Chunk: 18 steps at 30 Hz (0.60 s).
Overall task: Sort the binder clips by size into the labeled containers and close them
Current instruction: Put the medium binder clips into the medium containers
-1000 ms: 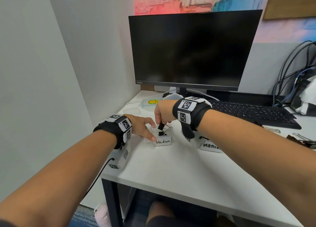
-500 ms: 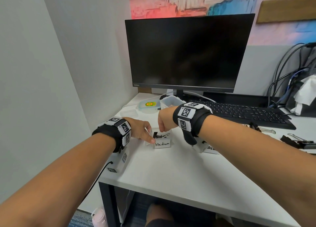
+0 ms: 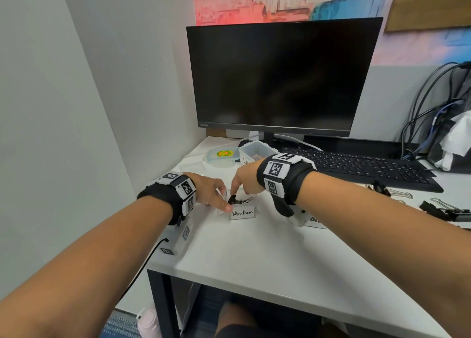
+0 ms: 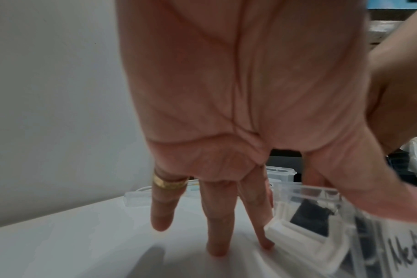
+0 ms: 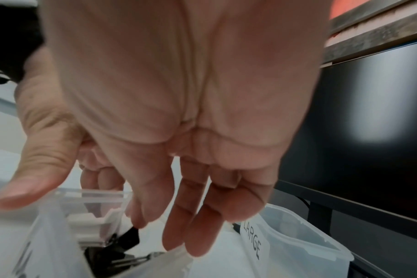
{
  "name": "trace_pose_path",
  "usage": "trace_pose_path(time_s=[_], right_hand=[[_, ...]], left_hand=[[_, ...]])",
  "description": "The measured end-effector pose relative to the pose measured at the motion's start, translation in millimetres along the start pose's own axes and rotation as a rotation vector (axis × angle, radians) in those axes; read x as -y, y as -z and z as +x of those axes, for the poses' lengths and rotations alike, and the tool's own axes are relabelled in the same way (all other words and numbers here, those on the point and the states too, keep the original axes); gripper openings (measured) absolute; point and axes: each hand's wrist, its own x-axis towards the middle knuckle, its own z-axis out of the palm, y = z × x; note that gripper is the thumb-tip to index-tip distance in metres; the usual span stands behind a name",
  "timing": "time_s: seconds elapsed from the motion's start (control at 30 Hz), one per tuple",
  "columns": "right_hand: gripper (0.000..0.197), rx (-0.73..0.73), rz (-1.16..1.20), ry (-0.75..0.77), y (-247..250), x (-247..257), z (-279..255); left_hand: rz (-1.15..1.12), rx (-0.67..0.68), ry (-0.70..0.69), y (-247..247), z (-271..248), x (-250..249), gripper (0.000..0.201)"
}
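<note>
A small clear container labeled Medium point(image 3: 242, 213) sits near the desk's left front. My left hand point(image 3: 215, 197) braces it: straight fingers point(image 4: 217, 225) press the desk beside its left wall and the thumb lies across its front rim point(image 4: 305, 190). My right hand point(image 3: 237, 190) hovers over it, fingers hanging loose and thumb spread away. Its index fingertip point(image 5: 139, 218) touches a black binder clip point(image 3: 232, 199) point(image 5: 129, 238) lying inside with other clips. A clear container labeled LARGE point(image 3: 254, 150) point(image 5: 298, 244) stands open behind.
A lid with a green and yellow sticker point(image 3: 223, 154) and a clear lid point(image 3: 192, 167) lie at the back left. Loose binder clips point(image 3: 390, 190) point(image 3: 446, 210) lie to the right, by the keyboard point(image 3: 356, 164). Another label point(image 3: 314, 220) shows under my right wrist.
My right hand lowered the black clip into the Medium container and its thumb came off; only the index fingertip touches it now. My left hand stayed at the container.
</note>
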Motion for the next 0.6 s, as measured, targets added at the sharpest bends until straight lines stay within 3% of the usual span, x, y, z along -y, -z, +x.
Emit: trace_pose_path(time_s=[0.17, 0.6], right_hand=[[0.036, 0.042, 0.008, -0.075, -1.6, 1.4, 5.8], [0.03, 0.055, 0.064, -0.117, -7.1, 3.4, 8.0]], left_hand=[[-0.029, -0.006, -0.016, -0.8, 2.9, 2.1, 0.081], [-0.05, -0.016, -0.026, -2.3, 5.3, 4.7, 0.078]])
